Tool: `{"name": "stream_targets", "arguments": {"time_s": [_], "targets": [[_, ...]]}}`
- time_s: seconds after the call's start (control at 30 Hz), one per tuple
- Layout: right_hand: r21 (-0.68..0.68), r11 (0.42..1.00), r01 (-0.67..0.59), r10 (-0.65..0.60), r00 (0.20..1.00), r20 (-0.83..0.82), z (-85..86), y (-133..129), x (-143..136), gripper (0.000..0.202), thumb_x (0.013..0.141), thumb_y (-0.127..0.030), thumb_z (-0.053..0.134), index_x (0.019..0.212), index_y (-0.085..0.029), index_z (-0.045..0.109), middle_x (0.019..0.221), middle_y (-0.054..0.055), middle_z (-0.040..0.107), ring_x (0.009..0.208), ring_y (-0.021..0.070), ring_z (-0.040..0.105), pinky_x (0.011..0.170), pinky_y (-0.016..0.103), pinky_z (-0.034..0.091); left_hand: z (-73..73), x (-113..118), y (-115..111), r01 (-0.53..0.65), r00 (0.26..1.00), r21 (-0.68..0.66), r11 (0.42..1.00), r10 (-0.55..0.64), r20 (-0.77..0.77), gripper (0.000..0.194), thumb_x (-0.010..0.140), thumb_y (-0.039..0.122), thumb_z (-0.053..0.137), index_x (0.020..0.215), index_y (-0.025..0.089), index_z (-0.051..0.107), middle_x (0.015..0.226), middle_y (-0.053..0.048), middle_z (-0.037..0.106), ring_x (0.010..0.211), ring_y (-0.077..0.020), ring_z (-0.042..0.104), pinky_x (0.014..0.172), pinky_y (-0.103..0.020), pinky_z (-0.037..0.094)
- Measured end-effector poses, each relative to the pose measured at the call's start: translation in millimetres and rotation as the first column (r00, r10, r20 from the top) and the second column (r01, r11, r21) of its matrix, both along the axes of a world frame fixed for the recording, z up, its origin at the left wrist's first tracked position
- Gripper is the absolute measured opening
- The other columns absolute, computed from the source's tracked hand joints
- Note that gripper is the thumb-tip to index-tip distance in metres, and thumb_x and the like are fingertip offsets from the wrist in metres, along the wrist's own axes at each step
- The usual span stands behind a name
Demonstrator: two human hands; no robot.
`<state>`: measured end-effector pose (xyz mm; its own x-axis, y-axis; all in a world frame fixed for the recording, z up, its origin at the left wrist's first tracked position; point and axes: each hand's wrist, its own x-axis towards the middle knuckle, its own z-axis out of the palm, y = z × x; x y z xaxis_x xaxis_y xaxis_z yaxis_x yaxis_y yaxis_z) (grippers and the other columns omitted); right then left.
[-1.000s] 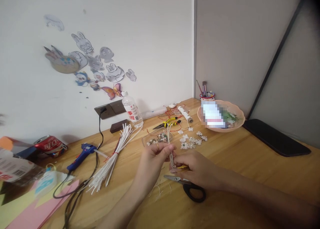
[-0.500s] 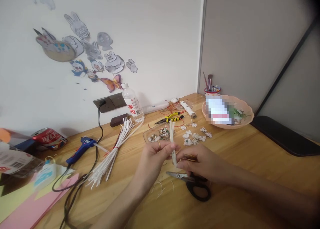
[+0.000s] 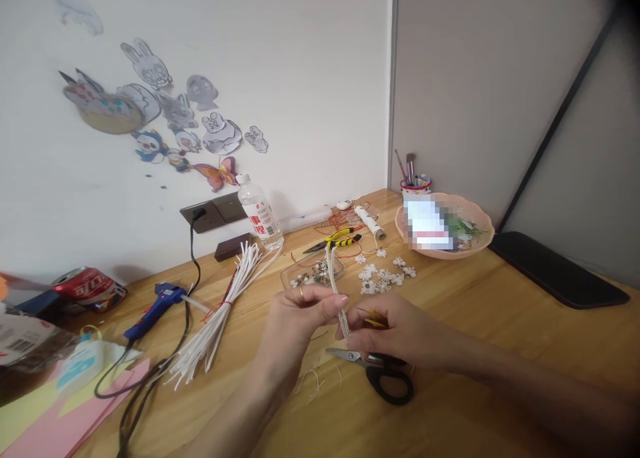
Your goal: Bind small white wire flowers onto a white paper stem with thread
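A short bundle of thin white cords (image 3: pixel 331 266) stands between my two hands, its top leaning slightly left. My left hand (image 3: pixel 303 315) pinches it around the middle between thumb and fingers. At the lower end, my right hand (image 3: pixel 387 326) has its fingers closed on the same bundle. Something yellow and dark (image 3: pixel 376 319) shows within the right hand, too covered to name. Just below that hand lie black-handled scissors (image 3: pixel 391 383), blades pointing left. Beyond the hands are several white flower-shaped pieces (image 3: pixel 383 279) and a clear tray (image 3: pixel 286 279) of beads.
Left of my hands lie a tied bundle of long white cords (image 3: pixel 225 311), a blue glue gun (image 3: pixel 153 315) with its black cable, and a glue bottle (image 3: pixel 80 365). Farther back are yellow-black pliers (image 3: pixel 337 239), a water bottle (image 3: pixel 260 215) and a pink bowl (image 3: pixel 415 250) holding a phone.
The view has shifted a little, so the table things sit farther left. The cord bundle tilts more to the left, still held by both hands.
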<state>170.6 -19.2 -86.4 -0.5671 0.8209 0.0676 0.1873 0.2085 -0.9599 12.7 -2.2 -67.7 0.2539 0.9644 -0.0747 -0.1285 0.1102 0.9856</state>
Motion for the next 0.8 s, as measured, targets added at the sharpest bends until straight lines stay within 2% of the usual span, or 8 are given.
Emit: {"name": "stream_targets", "arguments": {"time_s": [0.23,0.57,0.8], "targets": [[0.001,0.999,0.04,-0.04,0.998,-0.04,0.5,-0.6,2.3,0.028,0.079,-0.027,0.052,0.057,-0.012,0.056,0.048,-0.006,0.043,0.044,0.0043,0.034,0.042,0.017,0.025,-1.0,-0.2,2.7,-0.065,0.998,-0.028,0.998,0.064,-0.02,0.013,0.055,0.023,0.073,0.06,0.013,0.069,0.056,0.0,0.063,0.05,-0.0078,0.052,0.049,-0.018,0.044],[-0.084,0.996,-0.024,0.015,0.994,-0.109,6.2,1.2,0.2,0.03,0.077,-0.032,0.054,0.055,-0.012,0.059,0.042,-0.008,0.037,0.037,0.0034,0.029,0.039,0.019,0.022,-2.4,-0.9,-0.7,-0.127,0.992,-0.023,0.992,0.127,-0.007,0.012,0.054,0.024,0.074,0.056,0.014,0.069,0.052,0.001,0.062,0.052,-0.0073,0.051,0.051,-0.016,0.044],[-0.072,0.997,-0.022,0.014,0.994,-0.111,4.2,1.2,0.0,0.031,0.078,-0.032,0.054,0.056,-0.011,0.059,0.045,-0.006,0.042,0.042,0.0035,0.032,0.04,0.018,0.022,-0.4,1.7,-0.9,-0.176,0.984,-0.035,0.984,0.177,0.016,0.012,0.053,0.024,0.074,0.054,0.014,0.068,0.049,0.002,0.061,0.048,-0.0062,0.049,0.051,-0.016,0.043]]}}
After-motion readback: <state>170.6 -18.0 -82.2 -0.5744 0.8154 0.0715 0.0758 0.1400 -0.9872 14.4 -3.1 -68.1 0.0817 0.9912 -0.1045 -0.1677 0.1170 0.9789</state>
